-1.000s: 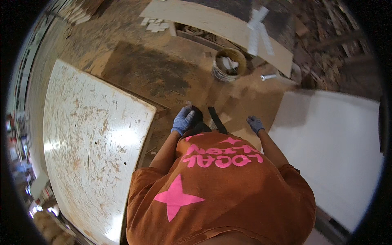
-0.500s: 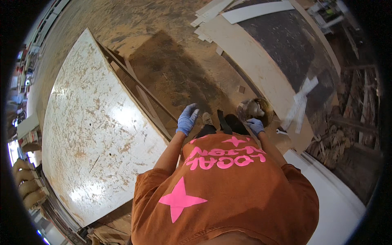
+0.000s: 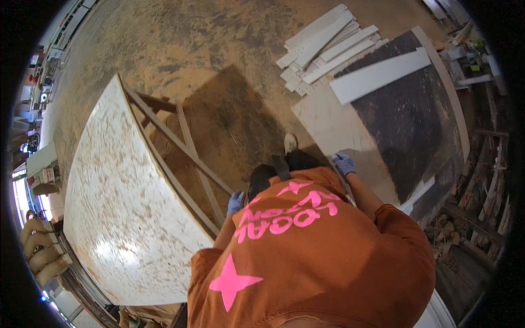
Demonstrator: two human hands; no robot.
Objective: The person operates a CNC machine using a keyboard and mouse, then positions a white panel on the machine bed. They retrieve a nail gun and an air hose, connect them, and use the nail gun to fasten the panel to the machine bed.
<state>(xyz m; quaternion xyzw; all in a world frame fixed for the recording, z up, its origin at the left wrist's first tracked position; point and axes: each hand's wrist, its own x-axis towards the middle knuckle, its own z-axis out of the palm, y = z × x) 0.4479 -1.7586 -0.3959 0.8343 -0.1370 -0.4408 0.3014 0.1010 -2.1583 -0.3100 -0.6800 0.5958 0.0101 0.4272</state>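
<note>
A workshop floor (image 3: 208, 44) strewn with sawdust is seen from above, with a stack of pale cut strips (image 3: 322, 49) lying on it toward the far side. A large speckled white tabletop (image 3: 115, 202) on a wooden trestle frame (image 3: 186, 158) is noted on the person's left.

The right hand (image 3: 343, 163), in a blue glove, is laid on the near left edge of a large panel (image 3: 394, 126), pale at the near end and dark over the rest. The panel's long axis is judged to run from the hand away to the far right. The fingers appear curled over the edge; whether the edge is truly gripped cannot be told. A white plank (image 3: 380, 76) is seen resting across the panel's far end.

The left hand (image 3: 235, 203), also blue-gloved, is held low beside the trestle frame, near the tabletop's near right corner; its fingers cannot be made out. The right hand is the nearer to the panel; the left is well apart from it.

Against the frame half a second earlier: both hands were then raised together in front of the torso, touching nothing clearly. The right has since been moved out to the panel's edge and the left lowered.
</note>
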